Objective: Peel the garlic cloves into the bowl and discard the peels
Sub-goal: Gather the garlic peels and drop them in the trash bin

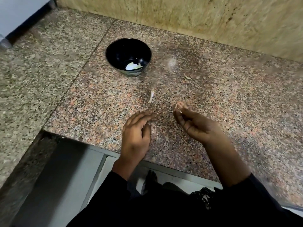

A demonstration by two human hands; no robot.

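Clearing peels, by the look: right hand (193, 123) fingers pinch a peel scrap (177, 108), left hand (137, 128) loosely curled, empty; next, gather counter (229, 95) peel (151, 96) beside bowl (113, 51).

Left hand (136, 128): motion-blurred at the fingertips; whether the grip holds anything cannot be told.
Right hand (191, 119): a pale scrap (177, 109) at the fingertips, too small to tell peel from clove.
Bowl (114, 51): white contents (133, 66) smeared; count unclear.
Surface (213, 89): right part blurred; cut off by the frame edges.
Sleeves (114, 194): run out of frame below.
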